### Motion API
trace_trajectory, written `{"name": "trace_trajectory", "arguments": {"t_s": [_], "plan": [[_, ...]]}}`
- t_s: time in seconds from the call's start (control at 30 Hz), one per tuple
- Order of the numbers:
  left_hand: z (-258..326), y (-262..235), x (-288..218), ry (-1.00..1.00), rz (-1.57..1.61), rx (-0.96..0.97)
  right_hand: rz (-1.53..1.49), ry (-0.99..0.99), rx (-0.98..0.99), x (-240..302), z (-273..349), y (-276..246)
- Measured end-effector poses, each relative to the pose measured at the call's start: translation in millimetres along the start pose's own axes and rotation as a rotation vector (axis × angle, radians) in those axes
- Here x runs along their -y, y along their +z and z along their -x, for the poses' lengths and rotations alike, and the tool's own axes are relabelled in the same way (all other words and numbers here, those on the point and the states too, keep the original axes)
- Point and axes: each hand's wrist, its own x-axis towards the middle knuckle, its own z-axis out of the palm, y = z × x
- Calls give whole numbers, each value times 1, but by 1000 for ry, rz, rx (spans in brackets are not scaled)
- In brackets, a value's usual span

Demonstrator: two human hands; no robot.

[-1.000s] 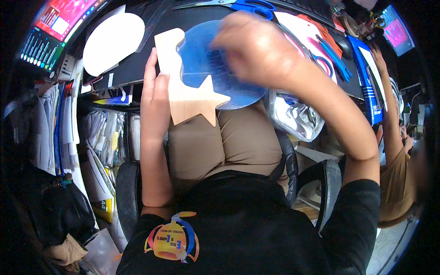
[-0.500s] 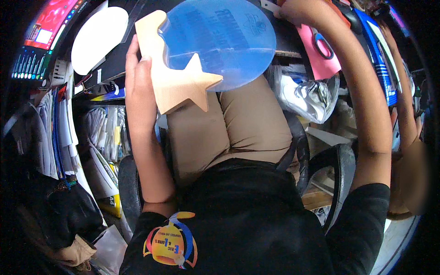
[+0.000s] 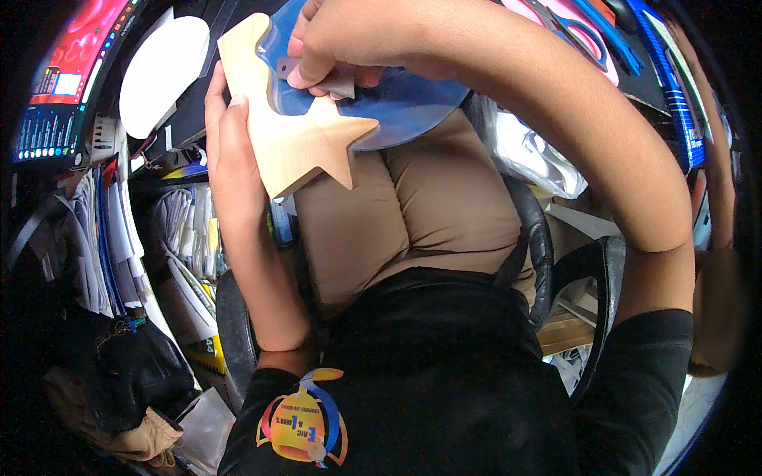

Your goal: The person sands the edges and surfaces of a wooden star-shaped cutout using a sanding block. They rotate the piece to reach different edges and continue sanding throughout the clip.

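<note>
A pale wooden plaque frame with a star-shaped end (image 3: 309, 143) tilts above my lap, joined to a round clear acrylic disc (image 3: 417, 111) covered in blue film. My left hand (image 3: 232, 139) grips the frame's left edge, thumb on the front face and fingers behind. Over the disc, close to the star's top point, my right hand (image 3: 337, 44) pinches a small flat grey piece (image 3: 343, 84) with a hole near one end. It looks like a blade, but the fingers cover its middle. The upper part of the disc is hidden behind my right hand and forearm.
Scissors (image 3: 578, 40) lie on pink material at the upper right, beside a blue pack (image 3: 667, 79). A white rounded sheet (image 3: 163, 75) and a lit screen (image 3: 71, 71) are at the left. Below the desk hangs a plastic bag (image 3: 536, 151). Stacked papers (image 3: 99, 246) fill the left side.
My right hand has come from the upper right desk onto the disc, bringing the small grey piece. The plaque and my left hand have shifted slightly left.
</note>
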Motion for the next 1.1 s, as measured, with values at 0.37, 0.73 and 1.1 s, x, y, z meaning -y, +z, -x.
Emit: {"name": "trace_trajectory", "arguments": {"t_s": [0.37, 0.73, 1.1], "plan": [[2, 3, -3, 28, -69, -38, 399, -309, 44, -7, -21, 7], [4, 4, -7, 41, -93, -37, 434, -226, -167, -1, -22, 22], [3, 2, -4, 0, -49, -24, 453, -231, -152, -1, -16, 17]]}}
